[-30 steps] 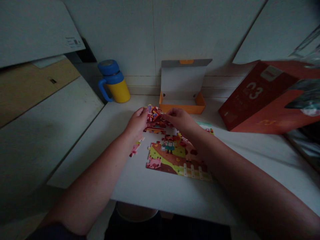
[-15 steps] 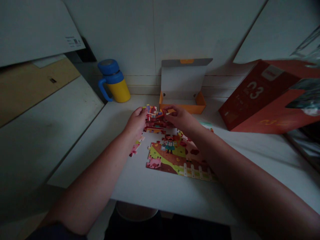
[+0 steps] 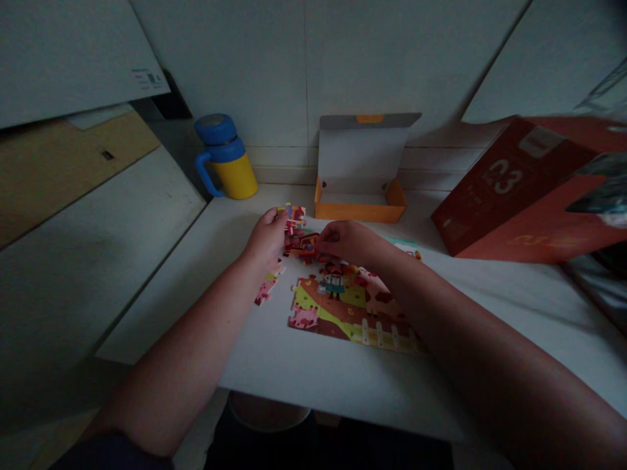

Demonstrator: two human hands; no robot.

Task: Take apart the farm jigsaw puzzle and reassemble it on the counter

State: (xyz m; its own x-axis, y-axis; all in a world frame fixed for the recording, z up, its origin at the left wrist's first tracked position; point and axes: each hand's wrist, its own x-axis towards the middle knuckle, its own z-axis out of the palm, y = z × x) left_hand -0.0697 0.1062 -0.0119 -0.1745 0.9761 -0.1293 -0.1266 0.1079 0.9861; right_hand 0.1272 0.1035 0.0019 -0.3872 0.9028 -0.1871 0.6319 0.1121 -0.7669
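My left hand [image 3: 268, 236] is closed on several jigsaw puzzle pieces [image 3: 294, 213], which stick out past its thumb. Close beside it, the fingertips of my right hand [image 3: 347, 240] pinch a red puzzle piece [image 3: 308, 245] printed with what looks like a vehicle. This piece hangs just beyond the upper left of the partly joined puzzle [image 3: 333, 318], a farm picture with a figure, a cow, a pig and a white fence. My right forearm covers part of the puzzle's right side. A loose piece with pink on it [image 3: 266, 289] lies below my left hand.
An open orange box [image 3: 360, 211] stands against the wall, its lid raised. To its left is a blue and yellow mug-like flask [image 3: 234, 171]. A large red box [image 3: 494, 196] rises at the right. The white table's front edge [image 3: 343, 410] runs close to my body.
My right hand has come down and toward me with the red piece, now lower and nearer the joined puzzle. My left hand stays nearly still with its pieces.
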